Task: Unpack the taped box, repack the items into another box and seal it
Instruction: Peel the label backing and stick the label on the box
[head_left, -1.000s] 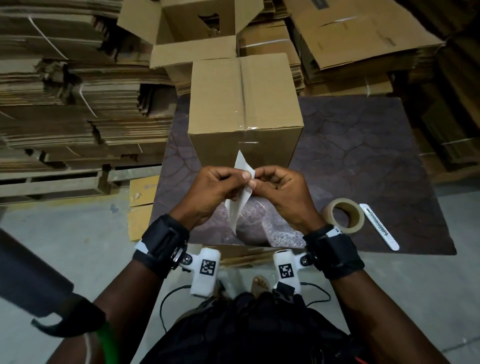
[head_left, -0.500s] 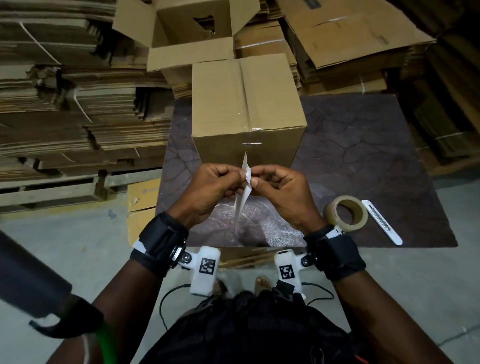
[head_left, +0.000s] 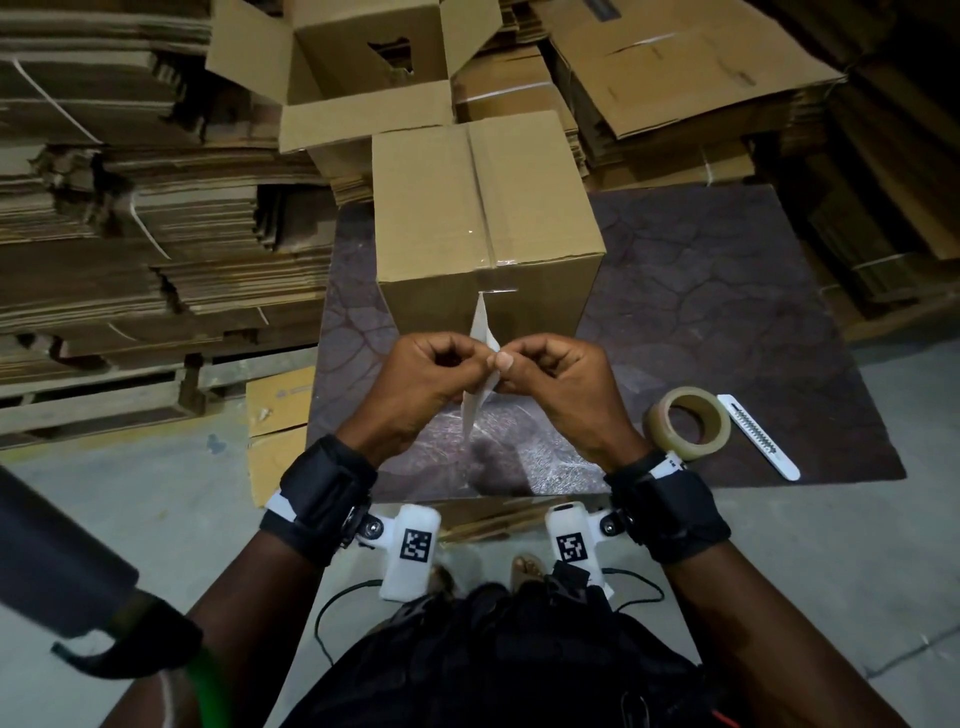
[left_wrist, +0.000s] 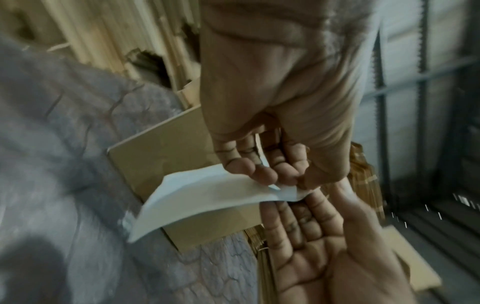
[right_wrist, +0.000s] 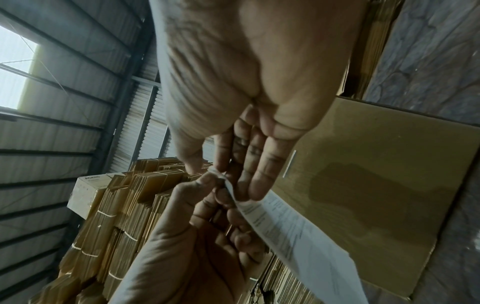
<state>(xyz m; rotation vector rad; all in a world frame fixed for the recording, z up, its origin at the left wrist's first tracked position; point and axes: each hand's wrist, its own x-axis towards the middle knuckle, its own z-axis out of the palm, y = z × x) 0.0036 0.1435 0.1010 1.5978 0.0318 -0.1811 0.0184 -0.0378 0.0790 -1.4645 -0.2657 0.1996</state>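
A sealed brown box (head_left: 488, 228) with clear tape along its top seam stands on the dark table (head_left: 727, 312). In front of it both hands hold a white printed sheet (head_left: 480, 325) upright and edge-on. My left hand (head_left: 467, 364) pinches the sheet's edge from the left and my right hand (head_left: 511, 364) pinches it from the right, thumbs almost meeting. In the left wrist view the sheet (left_wrist: 202, 197) bows out to the left. The right wrist view shows its printed face (right_wrist: 285, 222) in front of the box (right_wrist: 376, 185).
An open box (head_left: 363, 67) with raised flaps stands behind the sealed one. A tape roll (head_left: 688, 423) and a white cutter (head_left: 758, 436) lie at the table's right front. Bubble wrap (head_left: 519, 462) lies under the hands. Stacks of flat cardboard (head_left: 130, 234) fill the left and back.
The sheet has turned from showing part of its face to standing edge-on, folded narrower between the fingers. Both hands keep their pinch and have stayed in front of the box.
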